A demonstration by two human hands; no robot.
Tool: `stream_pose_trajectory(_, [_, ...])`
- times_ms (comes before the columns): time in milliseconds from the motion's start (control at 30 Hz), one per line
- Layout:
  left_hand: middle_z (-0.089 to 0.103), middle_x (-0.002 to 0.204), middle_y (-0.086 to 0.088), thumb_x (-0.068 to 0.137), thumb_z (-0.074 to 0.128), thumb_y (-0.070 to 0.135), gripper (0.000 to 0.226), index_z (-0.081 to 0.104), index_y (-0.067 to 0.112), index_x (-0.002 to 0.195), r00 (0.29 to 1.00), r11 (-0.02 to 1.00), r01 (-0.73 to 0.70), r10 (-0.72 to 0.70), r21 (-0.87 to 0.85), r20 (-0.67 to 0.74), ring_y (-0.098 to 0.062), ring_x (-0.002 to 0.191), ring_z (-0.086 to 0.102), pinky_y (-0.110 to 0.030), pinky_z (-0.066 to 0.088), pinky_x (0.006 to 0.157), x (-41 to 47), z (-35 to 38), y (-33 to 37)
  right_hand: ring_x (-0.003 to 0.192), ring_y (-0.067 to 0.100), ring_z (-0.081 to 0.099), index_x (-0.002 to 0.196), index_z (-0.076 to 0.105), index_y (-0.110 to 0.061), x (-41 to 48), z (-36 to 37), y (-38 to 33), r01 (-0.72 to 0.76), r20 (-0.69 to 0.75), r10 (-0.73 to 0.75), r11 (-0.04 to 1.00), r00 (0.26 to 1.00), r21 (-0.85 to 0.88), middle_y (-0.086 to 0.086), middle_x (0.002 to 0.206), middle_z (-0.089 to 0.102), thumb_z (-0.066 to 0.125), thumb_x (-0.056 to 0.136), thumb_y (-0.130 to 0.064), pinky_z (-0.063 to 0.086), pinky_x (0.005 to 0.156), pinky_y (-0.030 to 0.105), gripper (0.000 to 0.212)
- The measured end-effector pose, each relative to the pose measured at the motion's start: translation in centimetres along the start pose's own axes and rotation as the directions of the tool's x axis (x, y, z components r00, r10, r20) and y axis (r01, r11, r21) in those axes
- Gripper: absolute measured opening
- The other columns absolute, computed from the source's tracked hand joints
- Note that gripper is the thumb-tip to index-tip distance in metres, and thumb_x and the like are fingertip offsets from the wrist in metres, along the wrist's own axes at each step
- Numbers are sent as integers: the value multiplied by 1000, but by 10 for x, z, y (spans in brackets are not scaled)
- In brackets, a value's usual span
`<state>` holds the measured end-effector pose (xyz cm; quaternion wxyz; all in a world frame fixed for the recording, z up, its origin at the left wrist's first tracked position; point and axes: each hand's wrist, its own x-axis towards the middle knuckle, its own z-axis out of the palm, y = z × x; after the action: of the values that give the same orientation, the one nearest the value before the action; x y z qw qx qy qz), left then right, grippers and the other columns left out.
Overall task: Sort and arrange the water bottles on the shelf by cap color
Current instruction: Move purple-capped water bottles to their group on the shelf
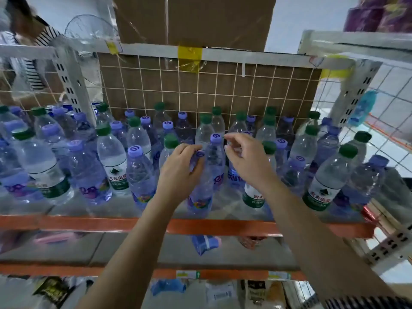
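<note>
Shelf (89,223) carries green-capped bottles (112,161) and purple-capped ones, upright and intermixed. Left hand (180,168) grips the neck of a purple-capped bottle (200,195) at front centre of the shelf. Right hand (245,157) hovers just beside a second purple-capped bottle (217,161), fingers loosely curled, holding nothing.

Dozens of clear plastic water bottles (325,172) stand upright and crowded on the shelf (89,223), from its left edge to its right; purple-capped bottles (140,175) with violet labels are mixed among green-capped bottles (111,157) with green-and-white labels; near the middle of the orange front edge, one front purple-capped bottle (200,192) is gripped at the neck by the left hand (180,168).
</note>
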<state>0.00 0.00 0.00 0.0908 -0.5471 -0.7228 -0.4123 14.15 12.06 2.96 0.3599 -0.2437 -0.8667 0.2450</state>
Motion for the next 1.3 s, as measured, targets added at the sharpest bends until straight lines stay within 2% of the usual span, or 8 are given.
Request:
stream_pose_trajectory(67, [65,118,-9,96,59,24,33,61,9,126,1000,1000,23,-23,-17,10,-27,103,62,-41,51,87,2,3,-3,108,20,59,133,55,-12,13,9,0,-39,35,39,999,999,-20,9,123,58,51,100,-20,49,96,37,34])
stream_pose_trajectory(233, [70,113,-6,94,62,31,41,57,13,131,999,999,46,-47,-25,-10,-26,99,65,-24,39,75,-1,13,-4,130,25,48,145,41,-7,44,34,6,-124,92,137,984,986,-131,11,143,50,47,102,-28,37,102,31,47])
stream_pose_trajectory(400, [68,89,1,91,66,33,34,63,9,115,994,993,110,-111,-52,-19,-23,82,63,-19,32,63,2,13,-3,127,31,49,147,35,-9,57,55,22,-307,169,314,949,934,-65,15,140,51,51,100,-33,39,94,34,55])
stream_pose_trajectory(500, [55,78,7,92,64,37,32,61,10,108,988,987,153,-153,-46,9,-19,74,56,-22,28,60,4,14,-3,114,30,54,131,46,-6,58,64,31,-353,119,353,935,928,-23,15,124,58,54,99,-34,37,79,30,44])
stream_pose_trajectory(767, [62,86,7,93,64,32,27,61,9,109,994,986,112,-111,-125,15,-13,75,55,-24,37,65,-6,9,1,94,20,54,115,53,-4,37,61,30,-239,-5,240,965,971,106,3,100,57,58,97,-29,34,70,23,31])
stream_pose_trajectory(967, [60,82,21,91,67,27,24,61,15,111,980,963,150,-174,-223,-96,7,74,57,-7,40,67,-22,-3,12,85,10,51,110,52,-5,14,42,13,-78,-56,88,983,995,169,-3,94,56,57,98,-28,37,67,3,27])
stream_pose_trajectory(1133, [62,88,11,95,55,42,21,54,23,102,958,910,172,-245,-378,-152,-9,79,60,-28,49,72,-32,-23,22,85,4,55,108,51,-11,-11,32,-2,27,-47,-16,970,999,242,-15,90,56,55,99,-33,41,72,10,24])
stream_pose_trajectory(1300, [69,96,3,95,42,52,29,48,25,103,939,895,221,-302,-387,-163,-17,87,68,-48,55,83,-58,-38,25,80,10,61,104,49,-10,-39,35,-29,111,12,-127,908,992,404,2,88,63,50,101,-26,47,70,22,16])
